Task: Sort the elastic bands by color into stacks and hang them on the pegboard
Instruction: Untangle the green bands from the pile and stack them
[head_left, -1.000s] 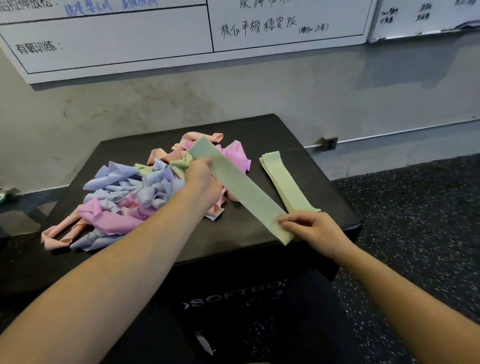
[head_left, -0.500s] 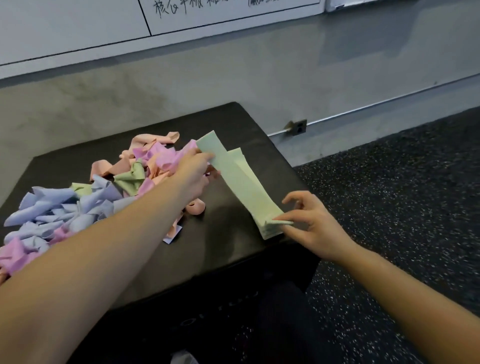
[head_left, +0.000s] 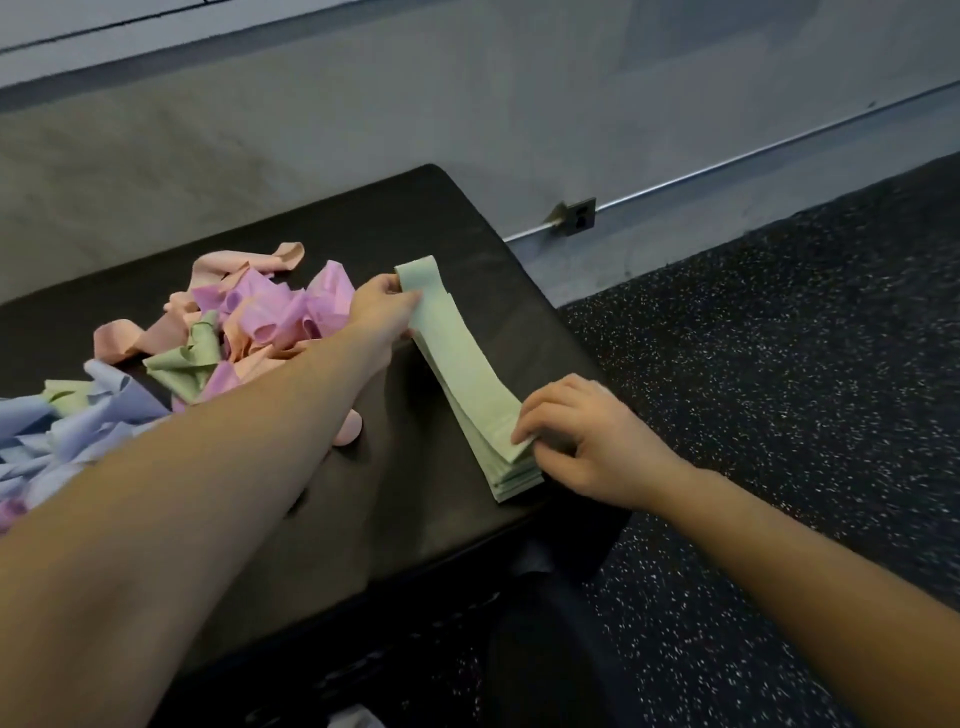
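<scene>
A flat stack of light green elastic bands (head_left: 506, 473) lies along the right side of a black padded box (head_left: 415, 223). The top green band (head_left: 462, 358) rests on that stack. My left hand (head_left: 382, 306) pinches its far end. My right hand (head_left: 582, 441) pinches its near end at the stack's front corner. To the left sits a tangled heap of bands: purple (head_left: 291, 306), pink (head_left: 228, 265), crumpled green (head_left: 189, 358) and pale blue (head_left: 88, 410). No pegboard is in view.
The box stands against a grey wall (head_left: 467, 104) with a wall socket (head_left: 579, 215) low down. Dark speckled rubber flooring (head_left: 779, 338) lies to the right and in front. The box's front edge is close to my right wrist.
The green band, held stretched above the box a second ago, has come down to the right onto the green stack. Both hands followed it. The camera has tilted down and right.
</scene>
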